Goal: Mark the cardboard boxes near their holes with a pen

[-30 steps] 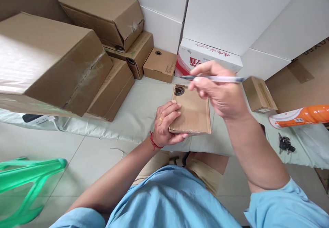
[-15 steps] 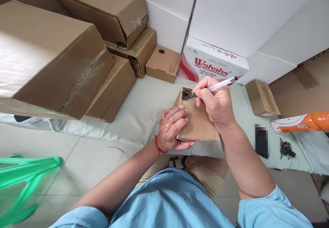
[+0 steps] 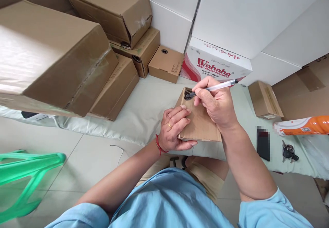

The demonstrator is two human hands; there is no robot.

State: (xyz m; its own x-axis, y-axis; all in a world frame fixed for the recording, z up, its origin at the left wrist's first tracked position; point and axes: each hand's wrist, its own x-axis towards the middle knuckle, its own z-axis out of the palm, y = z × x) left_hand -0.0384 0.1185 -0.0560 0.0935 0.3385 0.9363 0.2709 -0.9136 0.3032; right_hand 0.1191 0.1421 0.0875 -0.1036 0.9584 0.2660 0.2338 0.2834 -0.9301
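Observation:
A small brown cardboard box is tilted up in front of me. My left hand is closed around its left side, fingers over the top face and thumb beneath the near edge. Between the fingertips of my right hand is a clear-barrelled pen, its dark tip at the box's far left corner. Black scribbled ink covers that corner, partly behind the pen and fingers. The heel of my right hand rests by the box's right edge.
Several cardboard boxes are stacked on the left. A Wahaba water carton stands at the back, a small box to its right. A phone, keys and an orange bottle lie on the right. A green stool stands lower left.
My right hand has shifted the pen tip slightly within the corner, and the ink patch there looks more filled in. The whole view has moved a little; both grips are the same.

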